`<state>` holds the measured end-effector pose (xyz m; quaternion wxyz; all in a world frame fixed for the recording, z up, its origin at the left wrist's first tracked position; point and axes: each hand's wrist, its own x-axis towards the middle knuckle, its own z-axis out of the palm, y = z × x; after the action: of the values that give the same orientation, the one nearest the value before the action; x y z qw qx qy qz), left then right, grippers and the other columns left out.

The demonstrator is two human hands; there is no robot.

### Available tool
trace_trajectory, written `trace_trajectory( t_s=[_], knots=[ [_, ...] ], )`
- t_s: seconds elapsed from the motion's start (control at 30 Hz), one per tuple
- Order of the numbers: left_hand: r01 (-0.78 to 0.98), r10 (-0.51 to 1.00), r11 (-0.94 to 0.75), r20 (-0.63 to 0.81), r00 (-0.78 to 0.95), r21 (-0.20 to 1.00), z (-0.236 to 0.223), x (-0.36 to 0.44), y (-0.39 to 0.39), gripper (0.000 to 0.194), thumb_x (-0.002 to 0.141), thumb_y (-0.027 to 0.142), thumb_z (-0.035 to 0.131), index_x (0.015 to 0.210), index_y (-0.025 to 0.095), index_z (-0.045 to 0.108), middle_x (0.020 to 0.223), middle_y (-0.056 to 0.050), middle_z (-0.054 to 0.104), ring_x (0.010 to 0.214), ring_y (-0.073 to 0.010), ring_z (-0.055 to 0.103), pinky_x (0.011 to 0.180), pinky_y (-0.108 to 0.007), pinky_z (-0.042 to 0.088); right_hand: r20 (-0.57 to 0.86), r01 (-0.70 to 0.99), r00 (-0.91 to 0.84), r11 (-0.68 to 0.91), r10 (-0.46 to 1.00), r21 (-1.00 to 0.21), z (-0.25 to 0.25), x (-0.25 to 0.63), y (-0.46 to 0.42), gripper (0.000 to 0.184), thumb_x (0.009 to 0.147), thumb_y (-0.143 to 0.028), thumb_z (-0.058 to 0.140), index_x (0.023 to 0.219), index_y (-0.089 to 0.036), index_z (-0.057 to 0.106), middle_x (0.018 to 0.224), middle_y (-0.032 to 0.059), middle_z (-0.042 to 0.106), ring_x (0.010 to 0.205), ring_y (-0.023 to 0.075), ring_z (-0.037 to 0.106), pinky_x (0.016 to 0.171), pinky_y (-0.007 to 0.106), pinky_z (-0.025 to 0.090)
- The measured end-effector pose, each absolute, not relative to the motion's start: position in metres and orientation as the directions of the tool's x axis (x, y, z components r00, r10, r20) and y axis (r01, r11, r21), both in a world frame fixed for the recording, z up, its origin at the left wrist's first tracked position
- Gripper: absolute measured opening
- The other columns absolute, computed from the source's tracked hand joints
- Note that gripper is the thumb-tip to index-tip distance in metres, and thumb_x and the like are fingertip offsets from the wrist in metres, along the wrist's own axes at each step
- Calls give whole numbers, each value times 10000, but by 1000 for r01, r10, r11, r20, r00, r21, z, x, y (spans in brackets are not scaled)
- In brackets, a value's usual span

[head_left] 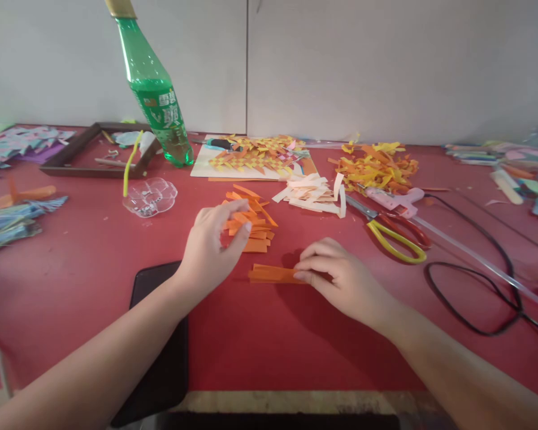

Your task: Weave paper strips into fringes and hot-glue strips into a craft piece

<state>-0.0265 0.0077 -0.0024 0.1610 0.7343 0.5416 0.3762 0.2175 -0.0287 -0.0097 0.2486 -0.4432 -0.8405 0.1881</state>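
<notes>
My right hand (336, 278) pinches the right end of an orange paper strip (271, 273) between thumb and fingers, low over the red table. Held level, the strip points left; it looks like more than one layer. My left hand (215, 242) is raised, thumb and fingers apart, with nothing visible between them. Just beyond it lies a pile of orange paper strips (255, 230), partly hidden by the fingers. Further back is a heap of pale peach paper strips (311, 194).
Scissors (397, 236) and a pink glue gun (399, 200) with a black cord lie right. A green bottle (159, 107), a dark frame (89, 171) and a clear petal-shaped dish (161, 197) stand back left. A black flat object (165, 352) lies under my left arm. Yellow-orange woven paper (251, 161) lies behind.
</notes>
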Motion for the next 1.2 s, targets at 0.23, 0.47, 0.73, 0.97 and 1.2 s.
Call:
trace_trajectory(
  t_s=[0.23,0.47,0.73,0.97,1.2],
  knots=[
    [397,793,-528,267,548,751,4,-22,-2,266,817,383,749,1032,228,737,991,-47,779,936,-210,691,852,-318,537,297,598,-466,544,834,-589,-5,219,-30,144,920,-229,624,863,-225,756,789,45,683,778,176,588,680,305,513],
    [346,857,-188,-18,515,919,10,-19,-4,110,853,261,650,882,192,730,873,-40,762,752,-157,684,659,-248,520,288,503,-455,510,843,-698,-7,221,-39,289,891,-229,647,1176,-265,623,818,-7,693,690,115,660,655,227,538],
    [131,767,28,-105,633,991,10,-22,-7,425,851,309,686,1249,193,590,1129,-104,703,980,-204,696,818,-293,578,280,484,-490,524,826,-701,0,219,-38,91,912,-194,588,941,-225,669,779,1,714,622,97,635,589,207,495],
    [226,842,61,-172,511,972,1,-16,-3,246,864,357,680,1022,169,683,809,-30,722,738,-148,721,749,-266,596,214,374,-659,562,721,-738,7,219,-39,332,895,-108,496,1080,-253,730,973,25,793,790,130,739,742,234,567],
    [185,875,14,-102,474,983,5,-17,-2,182,847,343,702,893,167,700,811,-35,733,720,-136,704,680,-229,579,301,248,-576,513,760,-822,5,218,-37,106,884,-259,672,784,-227,684,732,3,682,674,130,660,657,264,563]
  ],
)
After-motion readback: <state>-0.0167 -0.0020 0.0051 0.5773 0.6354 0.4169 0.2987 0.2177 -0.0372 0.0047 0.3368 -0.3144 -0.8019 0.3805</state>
